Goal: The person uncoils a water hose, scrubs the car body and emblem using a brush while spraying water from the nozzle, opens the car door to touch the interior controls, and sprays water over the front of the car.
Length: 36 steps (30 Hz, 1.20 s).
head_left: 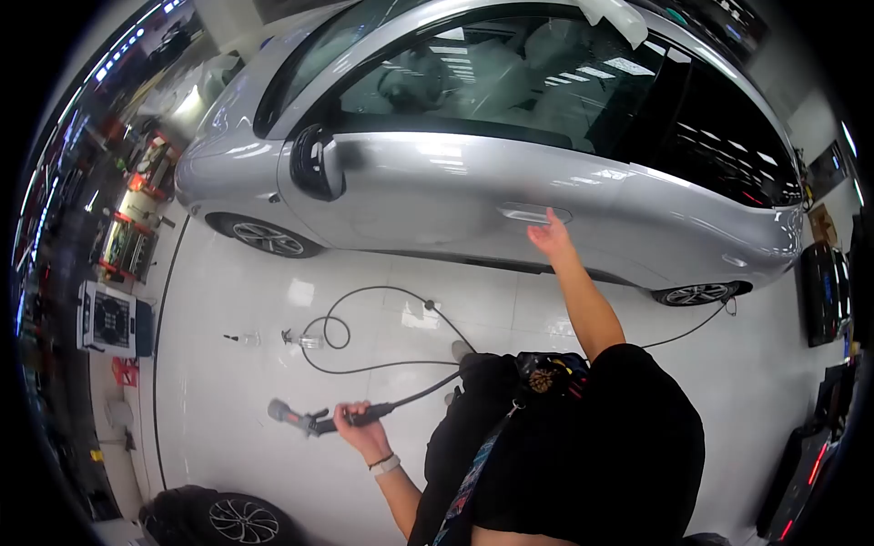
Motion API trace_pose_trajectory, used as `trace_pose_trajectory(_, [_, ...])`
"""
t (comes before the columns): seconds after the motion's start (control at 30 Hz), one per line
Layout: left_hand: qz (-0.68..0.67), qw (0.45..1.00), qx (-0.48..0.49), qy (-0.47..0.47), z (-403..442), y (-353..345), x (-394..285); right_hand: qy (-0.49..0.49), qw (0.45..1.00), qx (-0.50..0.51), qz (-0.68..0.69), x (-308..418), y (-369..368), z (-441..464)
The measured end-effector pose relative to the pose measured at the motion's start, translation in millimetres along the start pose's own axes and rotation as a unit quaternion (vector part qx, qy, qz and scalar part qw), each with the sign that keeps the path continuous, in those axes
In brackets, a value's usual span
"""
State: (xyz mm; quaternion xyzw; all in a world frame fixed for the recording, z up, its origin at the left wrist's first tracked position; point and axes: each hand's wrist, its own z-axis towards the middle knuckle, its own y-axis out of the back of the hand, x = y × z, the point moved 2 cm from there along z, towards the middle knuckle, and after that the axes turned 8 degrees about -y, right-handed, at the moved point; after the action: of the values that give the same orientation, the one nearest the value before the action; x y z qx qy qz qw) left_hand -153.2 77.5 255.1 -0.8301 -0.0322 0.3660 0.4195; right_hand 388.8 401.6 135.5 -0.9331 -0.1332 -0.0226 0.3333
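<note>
Gripping a dark hose-fed tool (319, 424), the left hand (364, 435) has its fingers curled round the tool's handle, at the lower left of the view, above the pale floor (228, 373). The tool's round head points left, toward the car's front end; its long axis lies roughly level across the view, nearly along the side of the silver car (419, 191). From its rear end, a black hose (426, 390) runs right, toward the person's body. The right hand (551, 240) reaches forward, loosely open and gripping nothing, with a finger extended at the door handle (523, 215); whether it touches, I cannot tell. A clear spray bottle (310, 342) stands on the floor, near the hose's loops.
</note>
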Motion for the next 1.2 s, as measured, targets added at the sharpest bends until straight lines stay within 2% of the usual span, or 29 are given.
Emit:
trace_pose_trajectory(0.07, [-0.015,0.999,-0.042,-0.015,11,29,-18,0.118,0.992,-0.044,-0.016,37,31,49])
trace_pose_trajectory(0.2, [0.007,0.994,-0.100,-0.044,21,56,-33,0.148,0.989,0.001,0.027,51,30,61])
trace_pose_trajectory(0.27, [0.017,0.993,-0.109,-0.045,32,64,-35,0.174,0.976,0.112,0.070,57,27,85])
trace_pose_trajectory(0.37, [0.012,0.991,-0.123,-0.042,40,46,-27,0.216,0.971,0.101,0.036,48,12,73])
trace_pose_trajectory(0.5, [0.049,0.993,-0.106,-0.018,59,23,-16,0.158,0.977,0.109,0.088,26,-11,35])
trace_pose_trajectory(0.6, [0.050,0.994,-0.096,-0.006,74,7,-6,0.173,0.981,0.072,0.053,20,-17,40])
trace_pose_trajectory(0.67, [0.063,0.994,-0.091,0.000,76,-10,0,0.221,0.974,-0.001,0.051,13,-15,41])
trace_pose_trajectory(0.8, [0.064,0.994,-0.084,0.016,81,-20,13,0.214,0.975,-0.055,0.005,8,5,51])
trace_pose_trajectory(0.97, [0.059,0.993,-0.099,-0.004,85,-15,26,0.238,0.958,-0.153,0.038,-23,11,30])
trace_pose_trajectory(1.0, [0.061,0.993,-0.105,-0.007,86,-15,28,0.237,0.959,-0.152,0.035,-29,12,29])
trace_pose_trajectory(1.07, [0.054,0.992,-0.112,-0.006,86,-13,31,0.252,0.965,-0.045,0.058,-35,8,29])
trace_pose_trajectory(1.2, [0.074,0.989,-0.127,-0.007,85,-18,39,0.298,0.947,-0.009,0.120,-22,5,67])
